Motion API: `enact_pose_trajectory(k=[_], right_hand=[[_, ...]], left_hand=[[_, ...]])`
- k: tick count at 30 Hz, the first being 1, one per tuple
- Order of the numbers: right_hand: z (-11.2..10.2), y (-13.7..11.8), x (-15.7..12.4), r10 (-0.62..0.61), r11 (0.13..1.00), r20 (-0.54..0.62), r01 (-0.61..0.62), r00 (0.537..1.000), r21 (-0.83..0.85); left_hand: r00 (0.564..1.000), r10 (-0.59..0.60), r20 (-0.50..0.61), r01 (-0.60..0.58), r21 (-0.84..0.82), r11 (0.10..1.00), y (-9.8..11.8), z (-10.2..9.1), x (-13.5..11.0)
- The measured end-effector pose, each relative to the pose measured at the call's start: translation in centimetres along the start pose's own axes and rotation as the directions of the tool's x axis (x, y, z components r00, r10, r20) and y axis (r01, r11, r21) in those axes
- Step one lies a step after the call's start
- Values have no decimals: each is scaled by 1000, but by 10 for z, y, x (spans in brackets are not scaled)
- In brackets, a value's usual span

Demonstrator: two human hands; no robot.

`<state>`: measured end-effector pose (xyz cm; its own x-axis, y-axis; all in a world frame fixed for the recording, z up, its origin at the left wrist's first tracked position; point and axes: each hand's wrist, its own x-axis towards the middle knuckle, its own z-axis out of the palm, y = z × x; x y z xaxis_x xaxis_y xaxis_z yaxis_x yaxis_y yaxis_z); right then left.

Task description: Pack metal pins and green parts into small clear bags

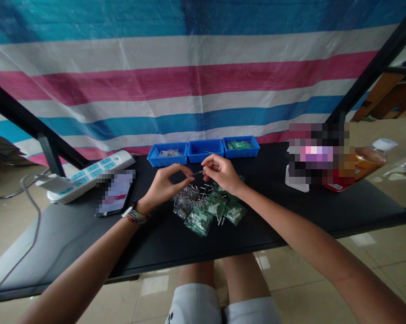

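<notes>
A thin metal rod (198,173) spans the small gap between my two hands, above a pile of small parts. My right hand (221,173) pinches one end of it between thumb and fingers. The thumb and index finger of my left hand (169,183) close around the other end, though the exact contact is too small to see. Below lie loose silvery rods (205,193), green-tinted plastic packets (199,219) with pale pieces inside, and a clear plastic bag (184,202) of small parts.
Behind my hands stand three blue trays (205,156) in a row. On the left are a white power strip (95,173) with a cable and a phone (117,193). At right, a bottle (368,159) lies near a white object (295,180). A striped sheet (189,81) hangs behind.
</notes>
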<state>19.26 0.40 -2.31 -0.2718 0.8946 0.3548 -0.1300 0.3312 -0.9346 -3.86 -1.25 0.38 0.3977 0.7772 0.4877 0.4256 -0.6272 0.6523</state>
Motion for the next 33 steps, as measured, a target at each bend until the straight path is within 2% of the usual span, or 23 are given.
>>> enact_pose_trajectory(k=[4, 9, 14, 19, 22, 24, 27, 28, 30, 33], right_hand=[[-1, 2, 0, 19, 1000, -7, -19, 1000, 6], [1, 2, 0, 72, 994, 12, -73, 997, 79], [1, -1, -1, 102, 991, 30, -104, 994, 78], [0, -9, -2, 74, 995, 73, -79, 995, 67], [-1, -8, -1, 47, 997, 59, -50, 997, 59], [-3, -4, 2, 26, 999, 0, -26, 1000, 30], [-11, 5, 11, -22, 999, -230, 16, 973, -30], [-16, 9, 15, -32, 999, -309, 17, 951, -50], [-27, 16, 22, -21, 995, -387, -19, 922, -99], [-45, 24, 29, -53, 970, -434, -57, 899, -236]], left_hand=[[1000, 15, 5, -15, 28, 1000, -3, 0, -1], [1000, -21, -16, 22, 65, 998, -7, -1, -1], [1000, -17, 7, 17, 16, 1000, -2, -3, 1], [998, -62, 3, 62, -12, 998, 1, -2, 0], [995, -98, 17, 99, -19, 995, 0, 0, -1], [993, -119, 8, 120, -21, 993, -3, -2, 0], [992, -126, 20, 126, 14, 992, -13, -14, 4], [990, -124, 72, 121, 47, 992, -18, -19, 6], [971, -130, 200, 109, 113, 988, -30, -30, 9], [955, -149, 255, 106, 177, 979, -46, -37, 11]])
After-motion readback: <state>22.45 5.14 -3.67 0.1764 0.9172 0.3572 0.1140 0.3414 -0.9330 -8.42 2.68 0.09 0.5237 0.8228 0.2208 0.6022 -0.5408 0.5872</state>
